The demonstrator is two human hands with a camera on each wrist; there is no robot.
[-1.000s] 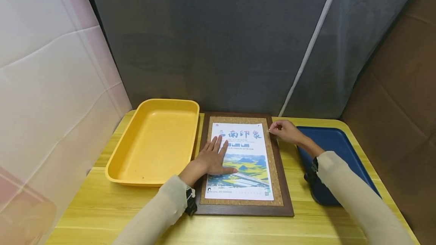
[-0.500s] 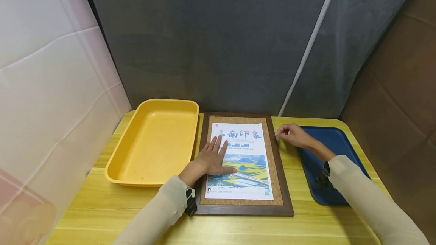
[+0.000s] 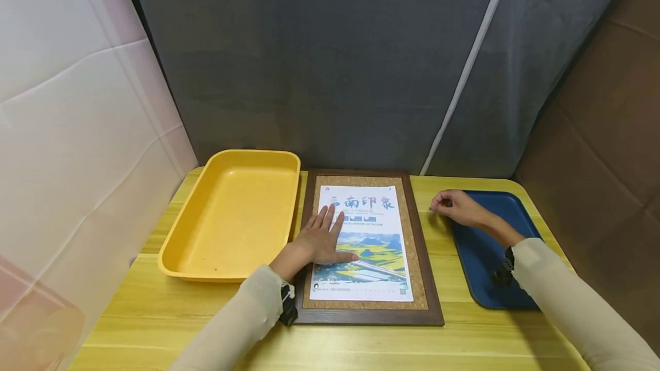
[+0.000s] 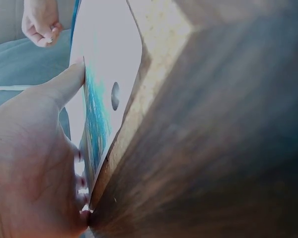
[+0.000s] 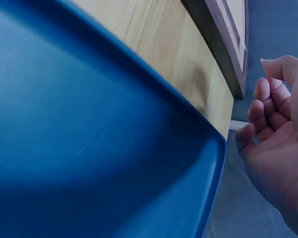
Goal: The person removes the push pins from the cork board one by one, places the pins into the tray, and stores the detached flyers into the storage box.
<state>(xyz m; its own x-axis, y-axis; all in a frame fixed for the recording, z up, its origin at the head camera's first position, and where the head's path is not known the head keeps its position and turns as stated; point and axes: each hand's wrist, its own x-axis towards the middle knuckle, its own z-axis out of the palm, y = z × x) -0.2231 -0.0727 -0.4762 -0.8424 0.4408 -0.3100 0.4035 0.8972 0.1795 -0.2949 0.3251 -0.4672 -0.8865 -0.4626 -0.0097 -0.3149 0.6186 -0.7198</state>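
A printed poster [image 3: 378,251] with a landscape picture and large blue characters lies on a cork board [image 3: 423,296] in a dark brown frame. My left hand [image 3: 321,242] rests flat on the poster's left half, fingers spread, and covers part of the lettering and picture. My right hand [image 3: 456,208] is off the board's right side, over the gap before the blue tray [image 3: 521,213]. Its thumb and index finger pinch a tiny pale pin-like thing [image 3: 431,208], mostly hidden. In the right wrist view the other fingers of the right hand [image 5: 283,109] are loosely curled.
A deep yellow tray [image 3: 232,228] stands left of the board. The blue tray has a raised rim [image 5: 154,77]. All stand on a wooden table [image 3: 170,325] with a dark grey partition [image 3: 319,73] behind, a pale wall at left and a brown one at right.
My right hand has moved right, from the board's upper right edge out toward the blue tray, still pinching. My left hand has stayed on the poster.
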